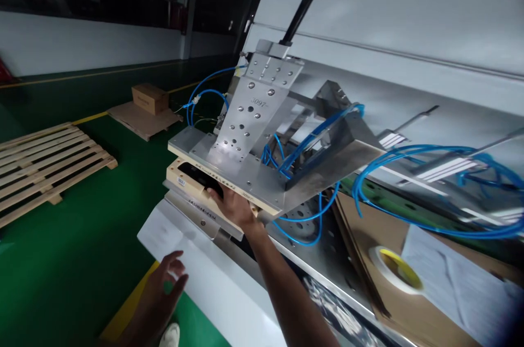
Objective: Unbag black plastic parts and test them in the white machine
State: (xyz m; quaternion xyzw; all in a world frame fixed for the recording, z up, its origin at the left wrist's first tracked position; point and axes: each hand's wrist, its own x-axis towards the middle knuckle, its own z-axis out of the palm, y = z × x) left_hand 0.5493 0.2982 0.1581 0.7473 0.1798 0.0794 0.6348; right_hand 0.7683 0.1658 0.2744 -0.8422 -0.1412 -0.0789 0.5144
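My right hand (236,208) reaches into the gap between two cream-edged plates of a metal fixture. Its thumb side lies against the lower cream block (186,182), beside a long black part (198,174) resting in it. The other fingers are hidden under the upper plate (223,157), so I cannot tell whether they grip. A slanted metal bracket (242,118) marked 3097 stands on the upper plate. Lower left, in front of the white machine edge (204,268), my left hand (161,292) hangs in the air, fingers apart and curved, with nothing in it.
Blue air tubes (364,183) loop around the fixture and to its right. A tape roll (396,269) and a paper sheet (454,276) lie on cardboard at right. On the green floor are a wooden pallet (53,164) and a cardboard box (149,98).
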